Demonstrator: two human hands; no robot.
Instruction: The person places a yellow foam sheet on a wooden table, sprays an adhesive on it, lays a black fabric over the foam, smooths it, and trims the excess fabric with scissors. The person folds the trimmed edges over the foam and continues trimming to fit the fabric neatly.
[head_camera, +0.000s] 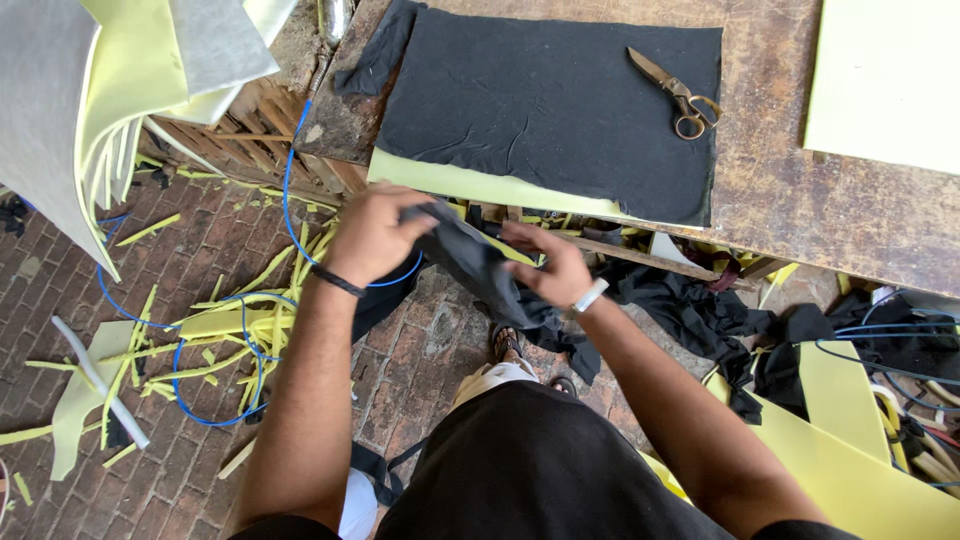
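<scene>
My left hand (375, 235) and my right hand (548, 264) both grip a scrap of dark grey fabric (480, 270) below the table's front edge. The scrap hangs down between them over the brick floor. On the worn wooden table (790, 190) lies a large black cloth (550, 105) spread over a pale yellow foam sheet (460, 182). A pair of metal scissors (675, 92) rests on the cloth's far right corner, well away from both hands.
Yellow foam strips (215, 330) and a blue cable (290, 190) litter the brick floor at left. Foam sheets (120, 80) hang at upper left, another foam sheet (885, 75) lies on the table at right. Black fabric scraps (700, 315) and foam pieces (850, 450) pile under the table.
</scene>
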